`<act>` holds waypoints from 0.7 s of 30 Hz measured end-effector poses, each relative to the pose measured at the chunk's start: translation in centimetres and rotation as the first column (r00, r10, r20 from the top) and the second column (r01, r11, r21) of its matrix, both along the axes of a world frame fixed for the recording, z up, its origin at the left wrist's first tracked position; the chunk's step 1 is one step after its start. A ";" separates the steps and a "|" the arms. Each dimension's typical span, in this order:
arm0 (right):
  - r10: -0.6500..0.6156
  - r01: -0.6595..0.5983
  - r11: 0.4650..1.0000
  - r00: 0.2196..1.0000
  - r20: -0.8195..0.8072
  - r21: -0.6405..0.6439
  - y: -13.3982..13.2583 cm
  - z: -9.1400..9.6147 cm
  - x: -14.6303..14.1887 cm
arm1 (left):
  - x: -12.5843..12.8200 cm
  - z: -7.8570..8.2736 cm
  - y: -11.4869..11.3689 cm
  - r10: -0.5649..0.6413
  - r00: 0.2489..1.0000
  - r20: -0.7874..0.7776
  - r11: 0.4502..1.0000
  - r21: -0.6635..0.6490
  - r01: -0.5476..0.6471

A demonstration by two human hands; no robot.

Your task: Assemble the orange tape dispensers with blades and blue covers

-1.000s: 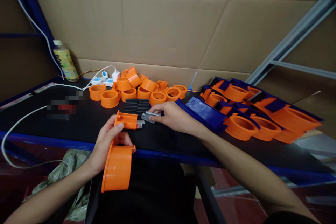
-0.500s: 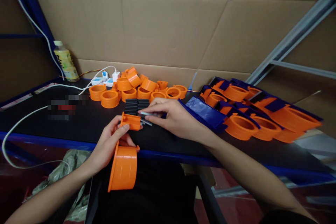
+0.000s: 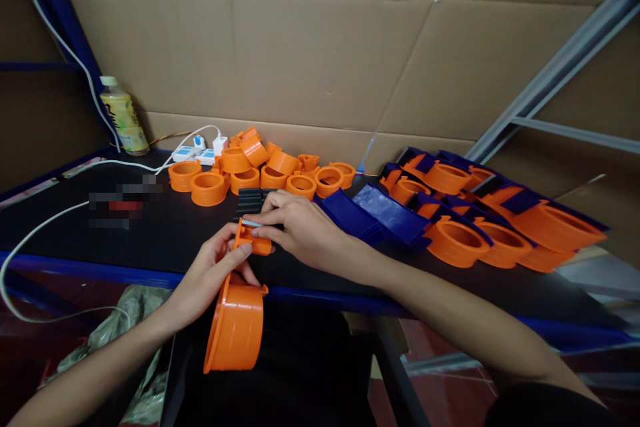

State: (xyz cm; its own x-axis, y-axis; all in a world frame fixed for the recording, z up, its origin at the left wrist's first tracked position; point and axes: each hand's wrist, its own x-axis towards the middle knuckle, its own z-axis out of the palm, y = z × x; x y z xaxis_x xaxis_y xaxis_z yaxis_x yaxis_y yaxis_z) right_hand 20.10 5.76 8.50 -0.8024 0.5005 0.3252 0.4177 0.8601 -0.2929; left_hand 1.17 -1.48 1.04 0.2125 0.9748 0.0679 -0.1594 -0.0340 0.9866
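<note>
My left hand is closed around the narrow neck of an orange plastic tape dispenser frame, whose round hub hangs below the fingers over the table's front edge. At the upper end of that frame, my right hand pinches a small grey serrated blade between thumb and fingers. The blade lies along the top of the frame's end, and whether it is seated there I cannot tell. Just behind the right fingers, black ribbed pieces lie on the table, partly hidden by the hand.
Several orange frames are heaped at the back. Blue curved plates lie right of my right hand, beside a pile of orange-and-blue dispensers. A power strip, white cable and drink bottle stand at the back left.
My right hand has moved left and slightly down, bringing the blade from beside the orange frame onto its upper end. The left hand and frame have shifted only slightly.
</note>
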 end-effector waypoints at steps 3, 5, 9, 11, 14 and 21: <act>-0.011 0.011 1.000 1.000 -0.018 -0.003 0.5 0.5 -0.4 | 0.2 0.7 -0.2 0.010 0.996 0.090 1.000 -0.027 -0.008; -0.050 0.050 0.999 0.998 -0.049 0.011 1.7 1.1 -0.6 | 0.4 1.0 -0.3 0.029 0.987 0.158 0.998 -0.054 -0.021; -0.201 0.199 0.971 0.980 0.004 0.130 5.3 1.7 -1.1 | 0.4 1.0 -0.1 0.056 0.972 0.230 0.996 -0.082 -0.038; -0.258 0.238 0.954 0.961 0.101 0.181 6.9 1.4 -1.5 | 0.3 0.9 0.0 0.053 0.971 0.232 0.996 -0.083 -0.034; -0.277 0.230 0.945 0.941 0.194 0.234 8.3 0.5 -2.2 | 0.2 0.7 0.1 0.028 0.975 0.219 0.997 -0.072 -0.013; -0.280 0.209 0.937 0.929 0.242 0.281 9.3 -1.4 -3.6 | 0.2 0.6 0.1 0.017 0.974 0.228 0.998 -0.058 -0.004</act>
